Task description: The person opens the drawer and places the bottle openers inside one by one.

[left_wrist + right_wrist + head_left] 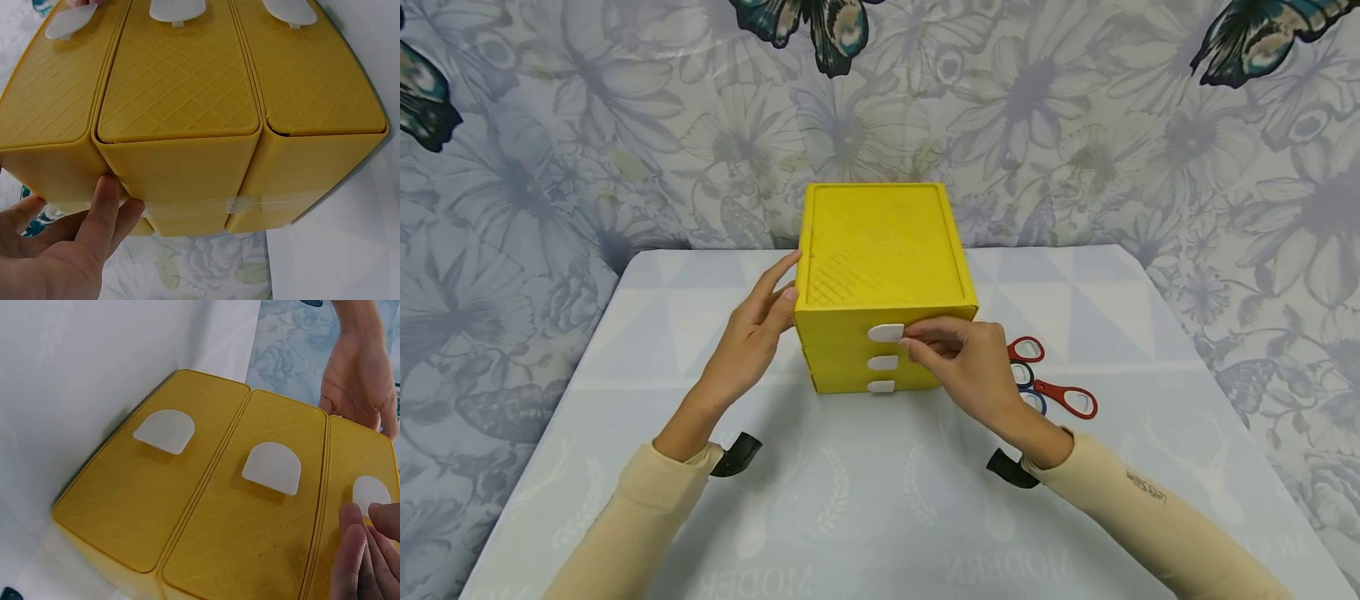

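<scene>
A yellow three-drawer box (pixel 880 250) stands on the table, each drawer front bearing a white rounded handle; the middle handle (pixel 272 468) and bottom handle (pixel 882 387) are untouched. My right hand (pixel 973 362) pinches the right edge of the top handle (pixel 886 333) between thumb and fingers. All three drawers appear closed. My left hand (pixel 745 342) rests against the box's left side, its fingers extended. In the left wrist view, the left fingertips (pixel 107 187) touch the side wall near a seam, and a strip of clear tape (pixel 240 203) runs across that wall.
Right of the box, partly behind my right hand, lie scissors with red handles (pixel 1067 398) and others with dark and blue handles (pixel 1034 402). The pale patterned table (pixel 865 500) meets a flower-printed wall covering (pixel 1030 125) behind the box.
</scene>
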Tool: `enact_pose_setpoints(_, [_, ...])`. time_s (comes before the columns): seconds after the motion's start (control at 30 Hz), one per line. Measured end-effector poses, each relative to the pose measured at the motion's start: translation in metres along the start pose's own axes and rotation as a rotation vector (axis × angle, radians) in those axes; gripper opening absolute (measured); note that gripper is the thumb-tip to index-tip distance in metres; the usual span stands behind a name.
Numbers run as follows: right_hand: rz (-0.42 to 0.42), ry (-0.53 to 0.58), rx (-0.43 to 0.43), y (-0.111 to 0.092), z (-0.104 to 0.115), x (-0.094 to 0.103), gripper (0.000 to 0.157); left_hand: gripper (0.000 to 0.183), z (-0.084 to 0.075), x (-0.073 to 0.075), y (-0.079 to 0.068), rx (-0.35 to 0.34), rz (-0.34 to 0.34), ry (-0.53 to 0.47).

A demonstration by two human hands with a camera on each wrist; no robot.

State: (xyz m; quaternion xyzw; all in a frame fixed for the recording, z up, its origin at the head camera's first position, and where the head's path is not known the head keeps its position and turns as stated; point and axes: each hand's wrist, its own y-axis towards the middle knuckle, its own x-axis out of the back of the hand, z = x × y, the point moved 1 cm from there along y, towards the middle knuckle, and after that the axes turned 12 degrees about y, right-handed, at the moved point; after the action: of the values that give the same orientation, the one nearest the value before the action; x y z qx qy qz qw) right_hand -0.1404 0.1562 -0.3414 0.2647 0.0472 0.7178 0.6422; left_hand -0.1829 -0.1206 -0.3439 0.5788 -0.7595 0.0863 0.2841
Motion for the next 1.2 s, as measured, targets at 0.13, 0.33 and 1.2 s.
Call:
enact_pose_setpoints(0.13, [0.003, -0.019, -0.025, -0.006, -0.003, 0.003, 0.008, 0.05, 0.0, 0.001, -0.001, -0.003, -0.005, -0.001])
enact_pose_setpoints(0.33, [0.023, -0.013, -0.096, -0.014, -0.017, 0.0, 0.007, 0.05, 0.001, 0.002, -0.002, -0.001, -0.006, -0.004])
enact_pose_setpoints(1.2, [0.013, 0.11, -0.138, -0.021, -0.057, -0.029, 0.006, 0.051, 0.0, -0.001, -0.001, 0.009, 0.0, -0.009])
